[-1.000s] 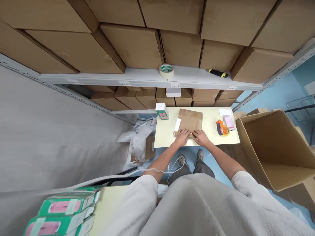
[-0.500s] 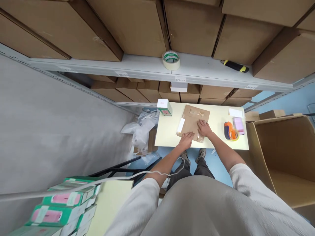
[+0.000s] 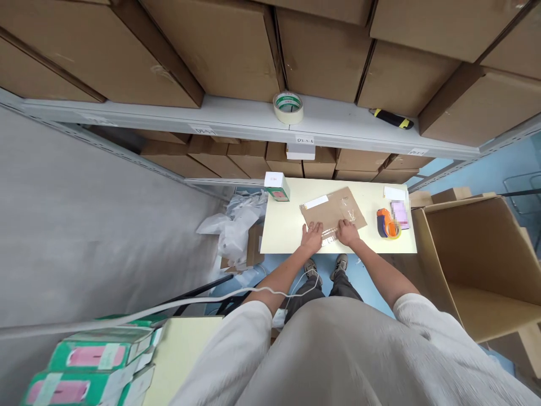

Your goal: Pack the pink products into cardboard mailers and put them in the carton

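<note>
On the pale table in front of me lies a flat brown cardboard parcel [image 3: 333, 210], turned at a slant. A white label strip runs along its far left edge, and shiny clear tape crosses its right side and near edge. My left hand [image 3: 312, 237] rests on the near left corner with its fingers spread. Close to the near edge, my right hand [image 3: 347, 232] presses on the cardboard, its fingers stretched forward. Between the two hands, clear tape [image 3: 328, 235] shows at the parcel's near edge.
An orange tape dispenser [image 3: 387, 224] and a small white-and-green box [image 3: 277, 186] stand on the table [image 3: 279, 231]. A tape roll [image 3: 288, 107] and a yellow-black cutter [image 3: 392, 119] lie on the shelf above. A large open carton [image 3: 486, 265] is at the right. A white cable [image 3: 177, 304] crosses at left.
The parcel has turned clockwise, so its label strip has moved from the left side to the far left edge. Both hands have shifted, the right one nearer to me.
</note>
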The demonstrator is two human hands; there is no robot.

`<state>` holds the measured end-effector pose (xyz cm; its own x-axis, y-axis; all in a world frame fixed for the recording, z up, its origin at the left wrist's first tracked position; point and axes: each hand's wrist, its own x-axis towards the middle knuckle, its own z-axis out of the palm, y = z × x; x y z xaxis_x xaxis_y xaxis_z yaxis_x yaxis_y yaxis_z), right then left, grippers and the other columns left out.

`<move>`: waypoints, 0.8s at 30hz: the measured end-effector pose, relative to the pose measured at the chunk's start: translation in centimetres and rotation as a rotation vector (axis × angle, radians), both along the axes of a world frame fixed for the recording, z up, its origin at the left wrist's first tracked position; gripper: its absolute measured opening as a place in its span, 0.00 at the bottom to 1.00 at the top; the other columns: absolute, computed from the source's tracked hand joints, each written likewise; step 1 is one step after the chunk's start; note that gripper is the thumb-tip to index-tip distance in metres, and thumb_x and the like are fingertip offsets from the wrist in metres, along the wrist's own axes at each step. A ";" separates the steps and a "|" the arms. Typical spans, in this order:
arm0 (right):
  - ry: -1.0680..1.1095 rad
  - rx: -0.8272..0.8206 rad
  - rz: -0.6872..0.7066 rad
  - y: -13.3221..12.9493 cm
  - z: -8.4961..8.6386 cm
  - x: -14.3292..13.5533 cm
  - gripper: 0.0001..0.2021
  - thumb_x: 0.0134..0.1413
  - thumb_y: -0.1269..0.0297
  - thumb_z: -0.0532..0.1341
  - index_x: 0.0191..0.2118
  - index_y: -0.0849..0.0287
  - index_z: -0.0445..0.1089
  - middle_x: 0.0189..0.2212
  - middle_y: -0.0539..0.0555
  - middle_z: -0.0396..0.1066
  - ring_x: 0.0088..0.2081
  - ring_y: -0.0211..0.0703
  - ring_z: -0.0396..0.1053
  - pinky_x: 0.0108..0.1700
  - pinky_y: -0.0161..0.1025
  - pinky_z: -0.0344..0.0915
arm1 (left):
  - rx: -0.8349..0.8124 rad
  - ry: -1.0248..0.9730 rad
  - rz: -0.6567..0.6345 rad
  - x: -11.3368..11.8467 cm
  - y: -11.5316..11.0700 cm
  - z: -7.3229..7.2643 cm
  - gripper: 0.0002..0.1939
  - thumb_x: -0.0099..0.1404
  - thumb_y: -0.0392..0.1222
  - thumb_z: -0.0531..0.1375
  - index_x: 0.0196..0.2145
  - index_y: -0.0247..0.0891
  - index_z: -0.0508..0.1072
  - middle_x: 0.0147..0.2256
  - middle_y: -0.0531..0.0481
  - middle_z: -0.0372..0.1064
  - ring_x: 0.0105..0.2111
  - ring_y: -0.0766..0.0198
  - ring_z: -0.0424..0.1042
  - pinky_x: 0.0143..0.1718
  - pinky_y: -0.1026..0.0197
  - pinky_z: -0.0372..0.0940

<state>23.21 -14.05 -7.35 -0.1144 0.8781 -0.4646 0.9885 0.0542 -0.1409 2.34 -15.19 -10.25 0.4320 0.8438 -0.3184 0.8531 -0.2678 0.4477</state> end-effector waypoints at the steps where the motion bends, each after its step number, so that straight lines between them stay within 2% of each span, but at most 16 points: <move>1: 0.006 -0.004 -0.006 -0.5 0.0 -0.2 0.19 0.72 0.62 0.55 0.62 0.64 0.66 0.60 0.70 0.71 0.61 0.60 0.70 0.63 0.52 0.64 | -0.013 0.000 0.008 -0.1 0.3 0.0 0.39 0.70 0.35 0.53 0.77 0.36 0.57 0.74 0.32 0.58 0.76 0.34 0.52 0.74 0.26 0.39; 7: 0.062 -0.037 -0.043 -2.0 0.0 -0.7 0.17 0.72 0.63 0.55 0.61 0.61 0.68 0.58 0.66 0.73 0.58 0.55 0.72 0.61 0.48 0.67 | -0.045 0.001 0.021 -0.8 1.4 -0.4 0.41 0.68 0.35 0.54 0.77 0.38 0.57 0.76 0.34 0.56 0.76 0.34 0.50 0.74 0.24 0.37; 10: 0.091 0.005 -0.124 -1.0 0.0 0.1 0.21 0.71 0.62 0.55 0.64 0.59 0.68 0.63 0.66 0.70 0.61 0.58 0.71 0.62 0.51 0.67 | -0.029 -0.018 0.071 -1.3 2.0 -0.7 0.39 0.68 0.36 0.55 0.76 0.37 0.58 0.76 0.31 0.52 0.76 0.35 0.51 0.74 0.27 0.45; 14: 0.060 0.046 -0.329 1.5 -0.7 2.0 0.33 0.68 0.54 0.59 0.74 0.59 0.58 0.76 0.71 0.50 0.72 0.67 0.57 0.69 0.61 0.59 | -0.009 -0.059 0.259 -2.1 3.6 -1.5 0.38 0.68 0.38 0.58 0.75 0.37 0.59 0.76 0.30 0.52 0.74 0.36 0.56 0.71 0.33 0.56; 16: 0.075 -0.008 -0.441 2.7 -1.5 2.7 0.44 0.63 0.47 0.63 0.78 0.56 0.50 0.79 0.72 0.39 0.76 0.72 0.48 0.70 0.69 0.54 | -0.044 -0.073 0.339 -2.4 4.4 -2.0 0.38 0.68 0.40 0.59 0.74 0.39 0.60 0.76 0.31 0.52 0.72 0.37 0.60 0.69 0.36 0.60; 18: 0.127 -0.055 -0.533 3.6 -2.4 2.9 0.52 0.59 0.42 0.66 0.80 0.53 0.43 0.80 0.72 0.33 0.77 0.74 0.44 0.70 0.75 0.52 | -0.087 -0.099 0.381 -2.5 5.0 -2.5 0.38 0.67 0.40 0.60 0.74 0.40 0.60 0.76 0.32 0.53 0.70 0.38 0.64 0.68 0.38 0.63; 21: 0.183 -0.063 -0.614 4.2 -3.2 2.7 0.59 0.54 0.37 0.67 0.81 0.51 0.37 0.80 0.73 0.34 0.77 0.75 0.45 0.69 0.77 0.53 | -0.110 -0.155 0.401 -2.4 5.3 -2.7 0.39 0.67 0.39 0.60 0.74 0.39 0.59 0.74 0.32 0.55 0.70 0.39 0.65 0.68 0.38 0.64; 24: 0.161 -0.045 -0.642 4.2 -2.9 2.4 0.60 0.53 0.34 0.67 0.82 0.52 0.37 0.80 0.72 0.39 0.76 0.76 0.48 0.70 0.73 0.54 | -0.077 -0.184 0.449 -2.5 5.4 -2.5 0.42 0.67 0.38 0.61 0.76 0.37 0.55 0.73 0.32 0.58 0.70 0.41 0.64 0.69 0.40 0.63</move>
